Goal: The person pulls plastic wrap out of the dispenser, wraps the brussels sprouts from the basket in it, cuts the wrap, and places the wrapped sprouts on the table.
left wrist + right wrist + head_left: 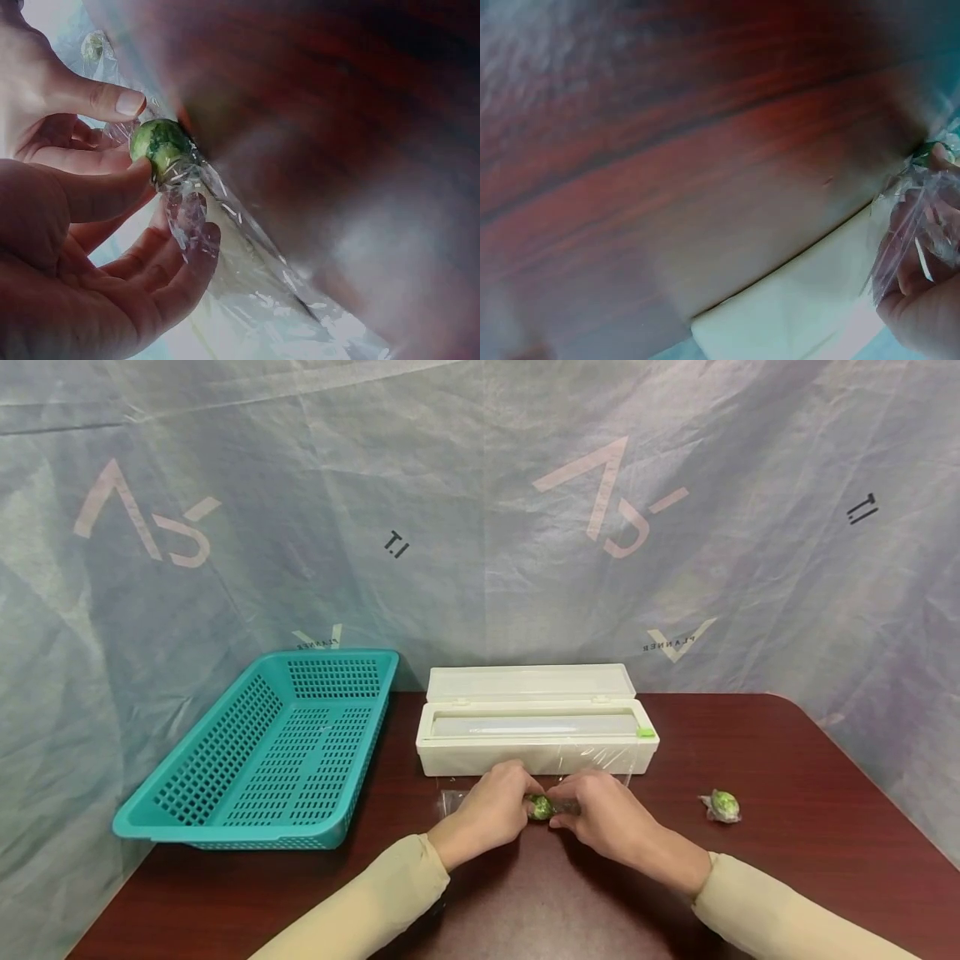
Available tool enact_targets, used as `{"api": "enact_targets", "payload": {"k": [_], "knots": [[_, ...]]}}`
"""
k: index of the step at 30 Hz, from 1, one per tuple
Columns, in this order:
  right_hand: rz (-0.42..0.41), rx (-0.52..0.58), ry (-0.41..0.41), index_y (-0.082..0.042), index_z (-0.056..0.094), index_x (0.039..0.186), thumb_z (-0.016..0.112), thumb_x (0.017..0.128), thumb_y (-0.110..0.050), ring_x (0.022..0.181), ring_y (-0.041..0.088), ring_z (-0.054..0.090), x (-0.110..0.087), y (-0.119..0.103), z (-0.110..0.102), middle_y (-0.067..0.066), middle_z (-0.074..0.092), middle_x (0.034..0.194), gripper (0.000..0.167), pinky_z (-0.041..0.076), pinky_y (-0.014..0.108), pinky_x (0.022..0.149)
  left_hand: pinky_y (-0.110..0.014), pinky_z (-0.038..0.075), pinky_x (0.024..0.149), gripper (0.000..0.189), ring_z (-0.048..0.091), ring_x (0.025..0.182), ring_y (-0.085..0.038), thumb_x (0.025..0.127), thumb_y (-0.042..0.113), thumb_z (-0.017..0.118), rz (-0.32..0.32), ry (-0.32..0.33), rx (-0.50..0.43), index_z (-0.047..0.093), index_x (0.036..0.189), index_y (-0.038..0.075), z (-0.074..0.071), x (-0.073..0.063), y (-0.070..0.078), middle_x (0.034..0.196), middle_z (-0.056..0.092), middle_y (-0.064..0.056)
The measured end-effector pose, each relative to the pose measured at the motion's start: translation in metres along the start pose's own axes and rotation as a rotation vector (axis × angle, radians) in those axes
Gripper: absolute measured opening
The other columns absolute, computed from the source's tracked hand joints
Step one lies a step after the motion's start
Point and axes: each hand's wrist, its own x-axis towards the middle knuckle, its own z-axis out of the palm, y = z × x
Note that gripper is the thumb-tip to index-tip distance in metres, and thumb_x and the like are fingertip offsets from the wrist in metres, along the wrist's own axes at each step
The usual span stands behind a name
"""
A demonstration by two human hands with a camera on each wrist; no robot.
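Observation:
A small round green vegetable that looks like a Brussels sprout [540, 808] lies between my two hands, in front of the wrap box. My left hand [491, 806] pinches it; in the left wrist view the thumb presses its side and clear plastic wrap [187, 217] trails over the fingers. From the other side my right hand [603, 810] grips the wrap close beside the sprout. Crumpled film covers part of the right fingers in the right wrist view. A second sprout [724, 807], wrapped in film with a twisted end, rests on the table to the right.
Behind the hands stands a white wrap dispenser box [536, 760], lid raised, a roll inside and a green slider at its right end. Film hangs over its front. A teal plastic basket [341, 827] occupies the left of the dark red table [525, 918]. A grey printed sheet hangs behind.

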Motion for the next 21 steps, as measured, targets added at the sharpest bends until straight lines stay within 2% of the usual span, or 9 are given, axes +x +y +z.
{"api": "enact_targets", "payload": {"k": [5,9,14,21], "knots": [[-0.009,0.099,-0.007,-0.015,0.083,0.091,0.091,0.077,0.002,0.076,0.005,0.065,0.004,0.005,0.001,-0.01,0.076,0.087,0.023,0.054,0.025,0.064,-0.027,0.053,0.082,0.025,0.064,0.094,-0.016,0.091,-0.006,0.073,0.013,-0.003,0.011,0.084,0.108,0.009,0.0,0.0,-0.001,0.093,0.067,-0.001],[-0.026,0.106,-0.017,-0.014,0.082,0.09,0.089,0.08,0.002,0.075,0.004,0.062,0.007,0.008,0.002,-0.009,0.075,0.086,0.02,0.054,0.025,0.065,-0.026,0.054,0.082,0.026,0.067,0.096,-0.015,0.093,-0.006,0.072,0.02,0.021,-0.017,0.082,0.112,0.008,-0.001,-0.002,-0.004,0.097,0.071,-0.002],[0.0,0.132,-0.043,-0.011,0.083,0.093,0.087,0.083,0.002,0.079,0.006,0.066,0.01,0.012,0.002,-0.006,0.076,0.088,0.017,0.057,0.028,0.069,-0.027,0.055,0.085,0.028,0.069,0.101,-0.015,0.09,-0.009,0.074,0.028,0.078,-0.063,0.08,0.114,0.005,-0.005,-0.007,-0.005,0.104,0.075,-0.005],[0.021,0.17,-0.069,-0.011,0.084,0.096,0.084,0.085,0.003,0.08,0.011,0.064,0.014,0.018,0.001,-0.004,0.075,0.089,0.017,0.055,0.028,0.07,-0.025,0.054,0.079,0.027,0.067,0.094,-0.014,0.088,-0.002,0.082,0.001,0.098,-0.081,0.082,0.113,0.006,-0.005,-0.012,-0.005,0.099,0.072,-0.004]]}}
